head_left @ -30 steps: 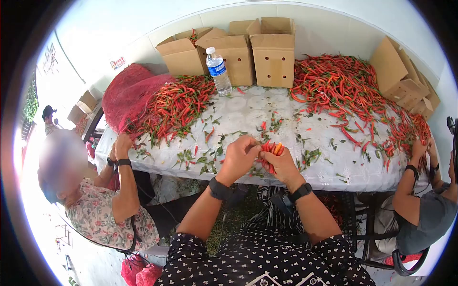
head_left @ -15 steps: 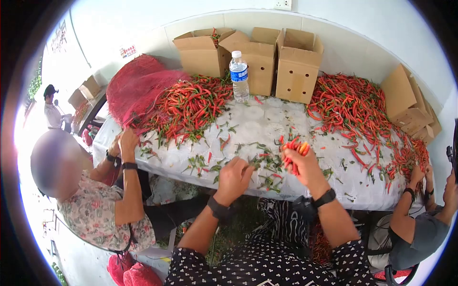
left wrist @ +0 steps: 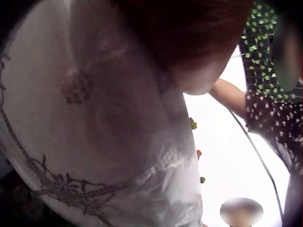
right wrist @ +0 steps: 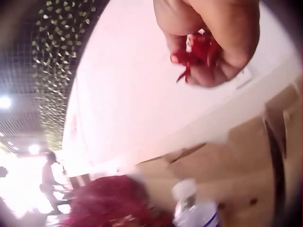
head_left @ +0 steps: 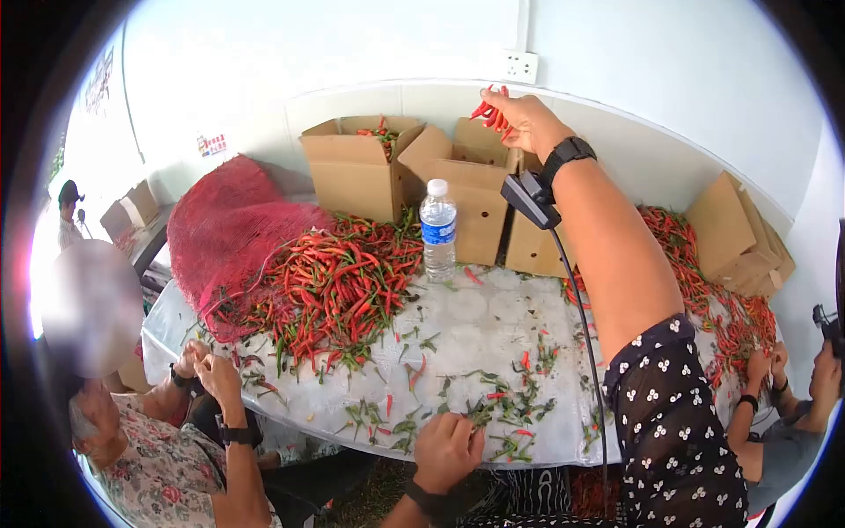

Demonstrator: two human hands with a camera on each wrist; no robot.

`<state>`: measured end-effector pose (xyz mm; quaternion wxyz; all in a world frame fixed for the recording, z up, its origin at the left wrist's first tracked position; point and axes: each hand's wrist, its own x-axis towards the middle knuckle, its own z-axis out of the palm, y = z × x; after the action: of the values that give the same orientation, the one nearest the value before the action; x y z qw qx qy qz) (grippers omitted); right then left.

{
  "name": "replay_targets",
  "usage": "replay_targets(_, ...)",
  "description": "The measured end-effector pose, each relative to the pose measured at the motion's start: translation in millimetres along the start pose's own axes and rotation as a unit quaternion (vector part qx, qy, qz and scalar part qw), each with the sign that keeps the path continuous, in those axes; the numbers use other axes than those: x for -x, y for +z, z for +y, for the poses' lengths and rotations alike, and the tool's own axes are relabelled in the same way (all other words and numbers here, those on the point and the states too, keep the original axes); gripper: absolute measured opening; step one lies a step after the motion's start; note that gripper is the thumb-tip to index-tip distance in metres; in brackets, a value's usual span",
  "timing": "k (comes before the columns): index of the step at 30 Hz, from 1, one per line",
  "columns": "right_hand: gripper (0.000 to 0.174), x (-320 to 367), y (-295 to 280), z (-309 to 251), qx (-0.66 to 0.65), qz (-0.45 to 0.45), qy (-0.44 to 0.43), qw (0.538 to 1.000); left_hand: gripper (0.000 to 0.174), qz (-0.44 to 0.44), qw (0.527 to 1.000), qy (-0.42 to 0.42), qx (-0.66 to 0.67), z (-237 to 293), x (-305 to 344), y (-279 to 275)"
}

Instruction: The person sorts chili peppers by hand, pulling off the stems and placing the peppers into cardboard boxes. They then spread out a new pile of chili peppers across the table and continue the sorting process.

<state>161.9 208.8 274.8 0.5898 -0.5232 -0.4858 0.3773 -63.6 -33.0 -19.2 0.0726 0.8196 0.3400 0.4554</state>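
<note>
Right hand (head_left: 528, 123), upper centre of the head view: fingers curled round a small bunch of slim, glossy red chili peppers (head_left: 493, 114), a proper hold. Ends jut out unevenly; some slant to the lower left, so the bunch has no single clean long axis. In the right wrist view one pointed tip pokes down below the fingers.

Relation that counts, as I judge it: bunch against box mouth. The open-topped brown cardboard middle box (head_left: 471, 233) has its opening just below the bunch in the frame. From where I stand I cannot tell whether the peppers hang squarely over it. Right hand is clearly the nearer one.

Left hand (head_left: 449, 451), lower centre, well apart, by the front edge of the white-covered table (head_left: 475, 339). Fingers bent; whether they pinch anything I cannot tell, and the left wrist view is too dark to settle it.

Farther out: a clear plastic bottle with a blue label (head_left: 438, 233) standing before the middle box; left of it, a heap of red and green chilies (head_left: 339, 290) beside crumpled red mesh netting (head_left: 233, 238). Loose green stems and leaves (head_left: 502, 396) litter the table between left hand and boxes.
</note>
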Motion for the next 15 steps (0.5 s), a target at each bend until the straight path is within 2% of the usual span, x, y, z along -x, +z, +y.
replay_targets(1,0.022,3,11,1,0.111,0.085,-0.071,0.988,0.015,-0.001,1.000,-0.009,-0.003,-1,-2,0)
replay_targets(2,0.022,10,20,9,0.221,0.166,-0.134,0.952,0.015,-0.012,1.000,-0.003,-0.014,-2,-3,-1)
replay_targets(3,0.022,18,27,26,0.225,0.154,-0.113,0.955,0.015,-0.031,0.999,-0.005,-0.021,0,-1,-3)
replay_targets(4,0.022,28,34,48,0.268,0.100,-0.241,0.927,0.015,-0.046,0.999,-0.010,-0.016,0,-1,-5)
replay_targets(5,0.024,42,42,68,0.298,0.039,-0.366,0.881,0.015,-0.055,0.998,-0.011,-0.013,0,-2,-6)
replay_targets(7,0.018,108,65,92,0.355,-0.203,-0.281,0.868,0.015,-0.040,0.999,-0.003,-0.011,-2,-1,-4)
replay_targets(9,0.016,144,81,138,0.329,-0.355,-0.322,0.814,0.015,-0.038,0.999,-0.012,0.000,-2,1,-3)
replay_targets(11,0.016,168,91,183,0.298,-0.391,-0.380,0.784,0.015,-0.033,0.999,-0.009,0.014,-2,0,-4)
replay_targets(12,0.016,174,91,196,0.297,-0.391,-0.381,0.784,0.015,-0.040,0.999,-0.008,0.012,-2,0,-5)
replay_targets(14,0.017,182,91,210,0.436,-0.476,-0.278,0.711,0.015,-0.043,0.999,-0.008,0.007,0,-2,-8)
replay_targets(15,0.017,186,91,213,0.435,-0.477,-0.280,0.711,0.015,-0.049,0.999,-0.010,0.002,2,-3,-9)
